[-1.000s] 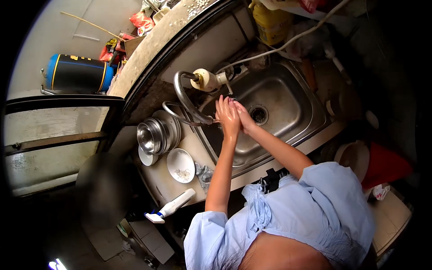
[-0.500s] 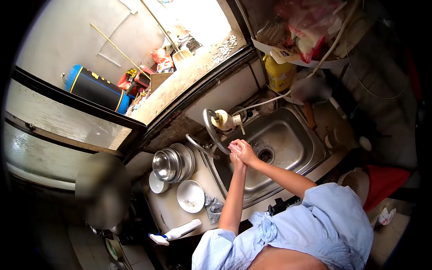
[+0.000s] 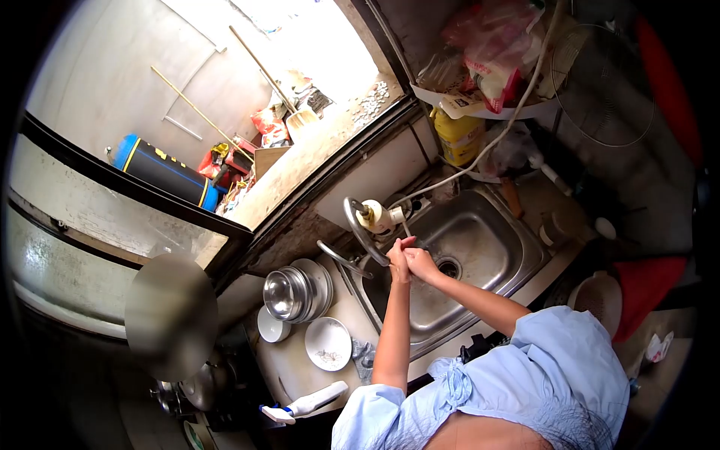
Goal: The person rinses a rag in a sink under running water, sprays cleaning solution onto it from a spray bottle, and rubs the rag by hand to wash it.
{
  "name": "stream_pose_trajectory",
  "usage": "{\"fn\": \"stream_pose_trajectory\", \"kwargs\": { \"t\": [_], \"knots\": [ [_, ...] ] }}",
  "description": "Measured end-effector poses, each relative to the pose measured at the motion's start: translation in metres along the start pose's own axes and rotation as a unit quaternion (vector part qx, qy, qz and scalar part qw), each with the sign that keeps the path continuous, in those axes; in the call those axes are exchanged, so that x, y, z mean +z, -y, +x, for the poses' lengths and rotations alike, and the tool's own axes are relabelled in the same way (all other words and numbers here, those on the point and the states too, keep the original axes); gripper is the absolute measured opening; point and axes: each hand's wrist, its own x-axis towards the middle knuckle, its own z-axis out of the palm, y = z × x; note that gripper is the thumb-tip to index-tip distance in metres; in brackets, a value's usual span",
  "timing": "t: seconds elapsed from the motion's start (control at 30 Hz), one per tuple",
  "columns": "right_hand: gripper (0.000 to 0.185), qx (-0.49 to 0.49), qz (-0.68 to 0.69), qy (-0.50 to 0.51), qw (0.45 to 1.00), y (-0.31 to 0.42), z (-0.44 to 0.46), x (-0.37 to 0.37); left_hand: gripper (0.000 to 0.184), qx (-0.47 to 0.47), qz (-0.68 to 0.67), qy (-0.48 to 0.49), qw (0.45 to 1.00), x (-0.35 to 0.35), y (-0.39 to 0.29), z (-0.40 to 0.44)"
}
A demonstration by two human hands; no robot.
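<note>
Over the left part of the steel sink [image 3: 480, 281], my two hands touch each other below the tip of a curved metal faucet [image 3: 356, 225]. My left hand [image 3: 398, 264] has its fingers stretched out, pointing up and to the right. Closed against its side is my right hand [image 3: 422, 265], its fingers curled on the left palm. Whether water is flowing or anything small lies between the palms, I cannot make out. A cream-coloured tap body [image 3: 381, 217] joins the curved spout. Just left of my hands is a second, thinner metal spout [image 3: 345, 260].
Left of the sink stand stacked metal bowls [image 3: 281, 294], a white bowl [image 3: 328, 343] and a white-and-blue brush-like tool [image 3: 307, 401]. A yellow jug [image 3: 456, 136] and a pale hose [image 3: 491, 142] are behind the sink. A window frame [image 3: 322, 161] borders the counter.
My hands have shifted against each other: the left fingers now stick out past the right hand, which was wrapped over them before. The view has moved slightly.
</note>
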Motion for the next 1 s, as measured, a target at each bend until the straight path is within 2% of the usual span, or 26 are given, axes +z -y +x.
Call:
{"fn": "stream_pose_trajectory", "kwargs": {
  "t": [0.07, 0.1, 0.13, 0.17, 0.2, 0.27, 0.3, 0.33, 0.4, 0.47, 0.53, 0.6, 0.63, 0.67, 0.7, 0.73, 0.77, 0.8, 0.87, 0.9, 0.93, 0.97, 1.0],
  "knots": [
    [0.023, -0.092, -0.082, -0.041, 0.992, -0.001, -0.006, 0.001, 0.041, -0.053, -0.167, 0.054, 0.983, 0.000, 0.005, -0.014],
    [0.019, -0.183, -0.128, -0.028, 0.974, 0.007, -0.013, -0.002, 0.041, -0.078, -0.246, 0.080, 0.963, 0.001, 0.002, -0.023],
    [0.019, -0.183, -0.128, -0.028, 0.974, 0.009, -0.013, -0.001, 0.042, -0.104, -0.326, 0.105, 0.934, 0.004, 0.001, -0.031],
    [0.018, -0.240, -0.142, -0.024, 0.960, 0.011, -0.013, 0.002, 0.043, -0.130, -0.402, 0.130, 0.897, 0.005, 0.000, -0.038],
    [0.018, -0.298, -0.154, -0.024, 0.942, 0.015, -0.010, 0.005, 0.043, -0.130, -0.395, 0.134, 0.900, 0.005, -0.002, -0.042],
    [0.015, -0.288, -0.168, -0.006, 0.943, 0.018, -0.007, 0.007, 0.044, -0.074, -0.408, 0.207, 0.886, 0.007, -0.004, -0.050],
    [0.013, -0.278, -0.183, 0.013, 0.943, 0.020, -0.005, 0.008, 0.052, -0.107, -0.373, 0.114, 0.915, 0.008, -0.007, -0.054],
    [0.013, -0.268, -0.197, 0.032, 0.943, 0.022, -0.003, 0.009, 0.052, -0.106, -0.370, 0.114, 0.916, 0.007, -0.011, -0.056],
    [0.016, -0.239, -0.210, 0.068, 0.946, 0.019, 0.004, 0.013, 0.050, -0.148, -0.262, -0.104, 0.948, 0.007, -0.015, -0.059],
    [0.021, -0.196, -0.171, -0.001, 0.966, 0.017, 0.003, 0.019, 0.049, -0.121, -0.212, -0.125, 0.962, 0.002, -0.006, -0.055],
    [0.026, -0.197, -0.211, -0.002, 0.958, 0.013, 0.004, 0.021, 0.047, -0.095, -0.160, -0.142, 0.972, -0.001, 0.002, -0.052],
    [0.028, -0.113, -0.210, -0.039, 0.970, -0.011, 0.018, 0.028, 0.046, 0.001, -0.049, -0.105, 0.993, 0.008, -0.015, -0.053],
    [0.030, -0.122, -0.092, -0.035, 0.988, -0.025, 0.027, 0.027, 0.034, 0.046, 0.021, -0.100, 0.994, 0.009, -0.013, -0.050],
    [0.031, -0.074, 0.232, 0.050, 0.969, -0.019, 0.035, 0.026, 0.034, 0.045, 0.020, -0.098, 0.994, 0.013, -0.016, -0.049],
    [0.031, 0.066, 0.328, 0.120, 0.935, -0.018, 0.032, 0.016, 0.031, 0.173, 0.198, -0.121, 0.957, 0.019, -0.019, -0.048],
    [0.032, 0.202, 0.413, 0.185, 0.868, -0.019, 0.025, 0.003, 0.029, 0.293, 0.366, -0.139, 0.872, 0.025, -0.022, -0.045],
    [0.033, 0.232, 0.428, 0.113, 0.866, 0.003, 0.011, -0.006, 0.022, 0.339, 0.410, -0.149, 0.833, 0.031, -0.021, -0.041],
    [0.032, 0.281, 0.460, 0.113, 0.835, 0.004, 0.010, -0.014, 0.022, 0.340, 0.408, -0.148, 0.835, 0.038, -0.030, -0.043],
    [0.027, 0.295, 0.525, 0.158, 0.782, 0.006, 0.003, -0.025, 0.013, 0.390, 0.532, -0.096, 0.745, 0.047, -0.044, -0.050],
    [0.024, 0.199, 0.554, 0.144, 0.796, -0.012, 0.008, -0.019, 0.012, 0.428, 0.531, -0.087, 0.726, 0.048, -0.043, -0.047],
    [0.022, 0.095, 0.573, 0.127, 0.804, -0.028, 0.015, -0.018, 0.015, 0.403, 0.470, -0.087, 0.780, 0.041, -0.033, -0.038],
    [0.021, 0.097, 0.571, 0.133, 0.804, -0.020, 0.011, -0.022, 0.017, 0.362, 0.436, -0.107, 0.817, 0.037, -0.032, -0.040],
    [0.020, 0.165, 0.483, 0.045, 0.859, 0.005, 0.005, -0.022, 0.019, 0.323, 0.395, -0.124, 0.851, 0.039, -0.031, -0.038]
  ]
}}
